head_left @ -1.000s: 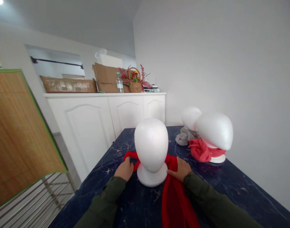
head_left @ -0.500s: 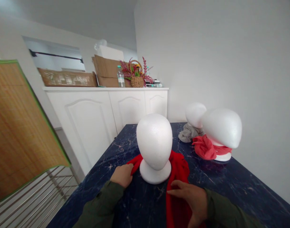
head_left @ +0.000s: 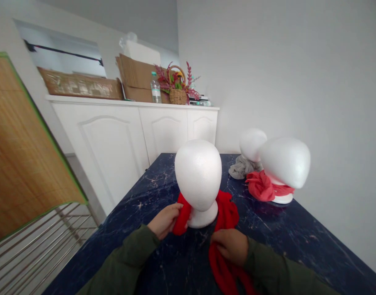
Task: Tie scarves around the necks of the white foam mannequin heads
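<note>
A white foam mannequin head [head_left: 198, 174] stands upright on the dark table, with a red scarf [head_left: 227, 211] passing behind its neck and coming forward on both sides. On the left, my left hand [head_left: 166, 220] pinches the scarf's short end beside the neck. My right hand [head_left: 231, 245] is closed around the longer side, in front and to the right of the head's base. From there the scarf hangs in loose strands toward the near edge of the view.
At the right are two more foam heads, the nearer one [head_left: 284, 162] with a coral scarf [head_left: 261, 186], the farther [head_left: 252, 143] with a grey scarf [head_left: 243, 167]. A white cabinet [head_left: 108, 143] holds boxes, a bottle [head_left: 156, 88] and a flower basket [head_left: 178, 96]. Left is a metal rack [head_left: 46, 250].
My left hand has drawn the left scarf end forward beside the neck. My right hand, its fingers apart before, has closed on the right side of the scarf. The view has shifted slightly.
</note>
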Tool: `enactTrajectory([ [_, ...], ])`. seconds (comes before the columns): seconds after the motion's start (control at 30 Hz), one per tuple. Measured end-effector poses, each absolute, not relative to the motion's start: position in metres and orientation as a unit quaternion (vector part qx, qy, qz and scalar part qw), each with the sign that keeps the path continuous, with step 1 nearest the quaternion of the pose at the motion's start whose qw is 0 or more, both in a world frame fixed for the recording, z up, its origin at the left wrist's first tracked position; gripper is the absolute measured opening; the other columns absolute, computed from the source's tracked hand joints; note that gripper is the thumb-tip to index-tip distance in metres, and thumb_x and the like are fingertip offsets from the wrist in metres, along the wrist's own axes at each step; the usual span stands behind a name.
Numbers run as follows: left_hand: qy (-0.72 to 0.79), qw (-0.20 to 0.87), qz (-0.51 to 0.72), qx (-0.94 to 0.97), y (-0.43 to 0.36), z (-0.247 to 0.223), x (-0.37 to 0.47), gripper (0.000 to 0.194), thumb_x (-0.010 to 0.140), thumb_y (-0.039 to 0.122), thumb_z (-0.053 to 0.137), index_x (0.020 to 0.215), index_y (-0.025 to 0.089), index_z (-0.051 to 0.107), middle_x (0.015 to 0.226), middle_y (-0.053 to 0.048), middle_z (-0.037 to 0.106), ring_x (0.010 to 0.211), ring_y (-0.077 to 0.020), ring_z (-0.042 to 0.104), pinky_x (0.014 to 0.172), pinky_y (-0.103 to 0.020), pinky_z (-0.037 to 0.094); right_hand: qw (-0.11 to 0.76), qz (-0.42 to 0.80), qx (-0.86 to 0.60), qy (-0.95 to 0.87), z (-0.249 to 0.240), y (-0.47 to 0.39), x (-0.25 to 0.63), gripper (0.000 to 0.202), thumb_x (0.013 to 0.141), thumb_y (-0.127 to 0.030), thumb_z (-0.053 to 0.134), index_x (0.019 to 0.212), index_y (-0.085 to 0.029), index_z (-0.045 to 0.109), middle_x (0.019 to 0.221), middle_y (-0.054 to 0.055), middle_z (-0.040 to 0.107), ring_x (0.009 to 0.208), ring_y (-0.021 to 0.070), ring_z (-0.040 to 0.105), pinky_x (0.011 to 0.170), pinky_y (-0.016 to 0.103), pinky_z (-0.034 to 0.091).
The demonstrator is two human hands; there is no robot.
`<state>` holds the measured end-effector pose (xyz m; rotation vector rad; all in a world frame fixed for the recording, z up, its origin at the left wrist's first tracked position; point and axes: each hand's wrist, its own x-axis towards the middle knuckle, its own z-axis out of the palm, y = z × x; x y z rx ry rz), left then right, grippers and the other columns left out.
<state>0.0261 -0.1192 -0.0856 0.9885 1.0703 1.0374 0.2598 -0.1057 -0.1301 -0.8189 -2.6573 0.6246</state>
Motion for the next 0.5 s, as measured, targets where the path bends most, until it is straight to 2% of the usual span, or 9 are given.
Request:
enactTrajectory([
  [0.13, 0.460, 0.660, 0.389, 0.448, -0.117, -0.103, 0.041, 0.019, 0.058, 0.012, 0.058, 0.076, 0.011, 0.060, 0.063, -0.004, 0.062, 0.049, -0.0109, 0.055, 0.051, -0.022, 0.043, 0.341, 0.366, -0.346, -0.794, -0.139, -0.102, 0.237, 0.017, 0.072, -0.014, 0.039, 0.081, -0.018, 0.053, 0.072, 0.001, 0.056, 0.066, 0.0134, 0.051, 0.062, 0.025, 0.040],
  [0.27, 0.410, 0.686, 0.334, 0.499, -0.120, -0.107, 0.043, 0.021, 0.062, 0.019, 0.062, 0.081, 0.011, 0.062, 0.054, 0.000, 0.058, 0.050, -0.0122, 0.053, 0.055, -0.026, 0.044, 0.476, 0.521, -0.291, -0.646, -0.134, -0.105, 0.200, 0.011, 0.075, -0.023, 0.044, 0.084, -0.020, 0.049, 0.070, -0.001, 0.053, 0.061, 0.0120, 0.048, 0.058, 0.024, 0.040],
  [0.4, 0.409, 0.679, 0.298, 0.532, -0.124, -0.108, 0.038, 0.022, 0.061, 0.022, 0.065, 0.080, 0.011, 0.062, 0.048, 0.004, 0.050, 0.041, -0.0063, 0.041, 0.046, -0.020, 0.039, 0.517, 0.548, -0.244, -0.610, -0.127, -0.113, 0.175, 0.014, 0.074, -0.023, 0.046, 0.087, -0.019, 0.049, 0.076, 0.000, 0.055, 0.067, 0.0122, 0.049, 0.064, 0.025, 0.041],
  [0.5, 0.419, 0.653, 0.327, 0.540, -0.124, -0.113, 0.040, 0.027, 0.061, 0.026, 0.066, 0.081, 0.009, 0.062, 0.053, 0.000, 0.054, 0.044, -0.0079, 0.045, 0.048, -0.023, 0.041, 0.504, 0.544, -0.249, -0.623, -0.127, -0.115, 0.175, 0.013, 0.074, -0.021, 0.043, 0.085, -0.019, 0.050, 0.075, 0.000, 0.055, 0.066, 0.0117, 0.049, 0.063, 0.025, 0.041],
])
